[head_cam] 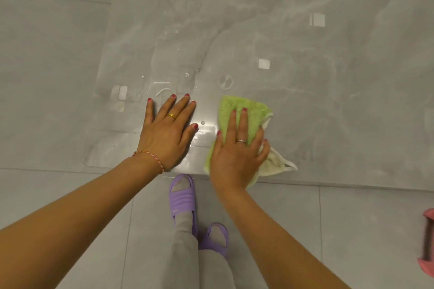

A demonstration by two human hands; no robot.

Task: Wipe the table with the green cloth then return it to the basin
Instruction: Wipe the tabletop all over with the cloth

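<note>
The green cloth (244,110) lies flat near the front edge of the glossy grey table (305,54), a pale underside corner sticking out to the right. My right hand (237,148) presses down on it, palm flat, fingers spread over the cloth. My left hand (168,131) rests flat on the bare tabletop just left of the cloth, fingers apart, holding nothing. Water drops and wet streaks glisten on the table beyond my left hand. Only a pink object (428,241) shows at the right border; I cannot tell whether it is the basin.
The table's front edge (328,185) runs across the view under my wrists, its left corner near my left hand. Below it are grey floor tiles (70,195) and my feet in purple slippers (182,199).
</note>
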